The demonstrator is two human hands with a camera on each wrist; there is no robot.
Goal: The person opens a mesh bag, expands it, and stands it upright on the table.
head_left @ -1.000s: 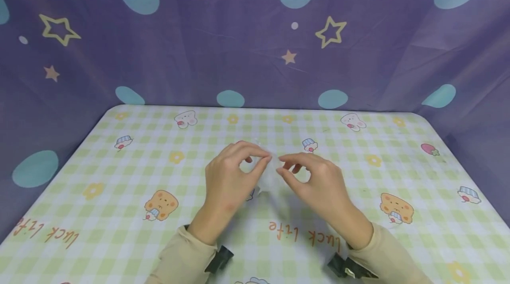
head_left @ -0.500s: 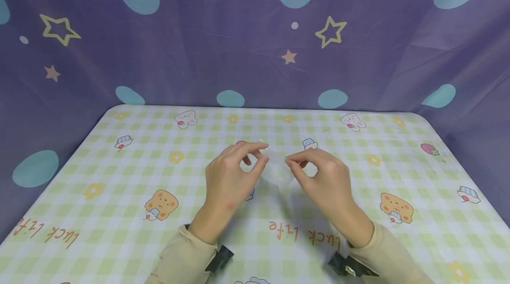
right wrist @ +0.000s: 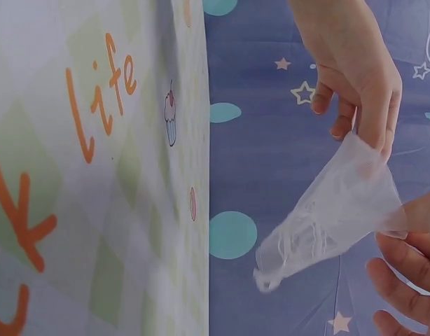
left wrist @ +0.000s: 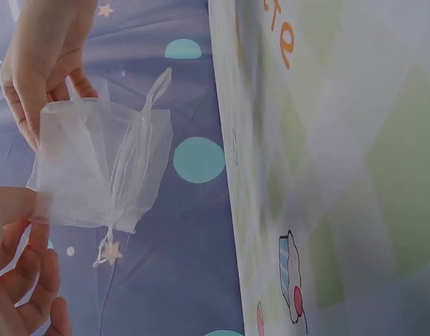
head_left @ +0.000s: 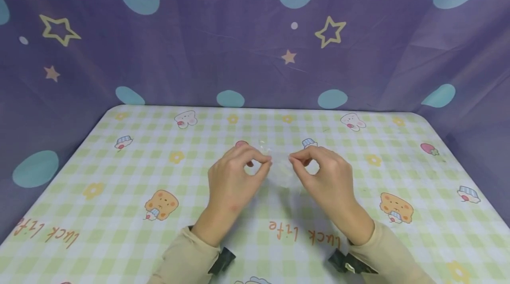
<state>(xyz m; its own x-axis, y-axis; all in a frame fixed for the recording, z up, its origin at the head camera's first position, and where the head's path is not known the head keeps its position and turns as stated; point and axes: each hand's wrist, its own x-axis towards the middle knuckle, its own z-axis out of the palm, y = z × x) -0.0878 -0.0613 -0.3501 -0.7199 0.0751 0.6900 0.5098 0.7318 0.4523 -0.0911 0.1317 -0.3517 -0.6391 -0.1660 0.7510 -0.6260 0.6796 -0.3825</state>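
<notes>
Between the two hands hangs a small sheer white drawstring bag [head_left: 283, 175], lifted off the table. My left hand [head_left: 237, 180] pinches one corner of it between thumb and index finger. Thumb and index finger of my right hand [head_left: 327, 180] pinch the opposite corner. Looped cords show across the lower part of the mesh bag [left wrist: 96, 164] in the left wrist view, one loop sticking out at each side. From the right wrist, the bag [right wrist: 334, 203] looks gathered toward its hanging end. Nothing can be made out inside it.
A table [head_left: 199, 231] with a green-and-white checked cloth lies under the hands. Behind it hangs a purple curtain [head_left: 239, 45] with stars and blue ovals. A dark strap [head_left: 222, 261] sits at the left sleeve cuff, another strap [head_left: 350, 264] at the right.
My right hand has moved to the right, away from the left, and the bag is spread wider between them. The left thumb and index finger parted briefly, then pinched again.
</notes>
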